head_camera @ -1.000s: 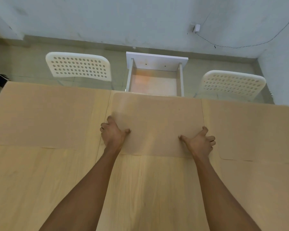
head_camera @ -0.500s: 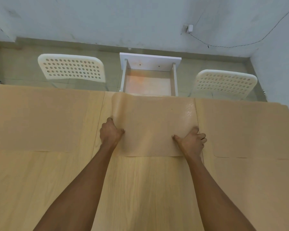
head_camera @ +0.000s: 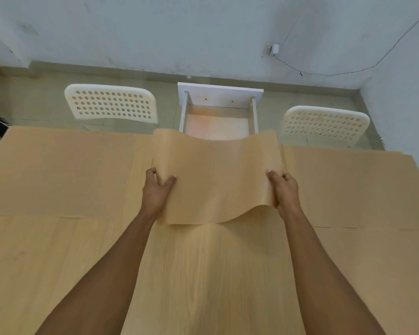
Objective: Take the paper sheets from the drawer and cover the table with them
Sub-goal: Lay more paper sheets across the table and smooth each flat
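Right now I see both hands pinching one middle paper sheet [head_camera: 218, 180] by its side edges, lifted off the bench [head_camera: 203, 274] and sagging in a wave between them. My left hand [head_camera: 158, 189] closes its grip on the sheet's 9 o'clock edge, thumb on top and fingers curled beneath; my right hand [head_camera: 284, 189] does the same on the 3 o'clock edge, thumb over the paper and knuckles folded behind it. The sheet's far corners curl upward while its centre dips, and its near edge hangs just above the wood. At 10 o'clock a left sheet [head_camera: 65, 172] lies flat on the bench, and at 2 o'clock a right sheet [head_camera: 348, 187] lies flat too, each just beside the lifted one. The near half of the bench shows bare wood grain. At 12 o'clock, past the far bench edge, the white drawer [head_camera: 219, 102] stands pulled open; I can see its pale bottom panel. A white perforated chair [head_camera: 110, 103] stands at 11 o'clock and a second chair [head_camera: 324, 123] at 1 o'clock.
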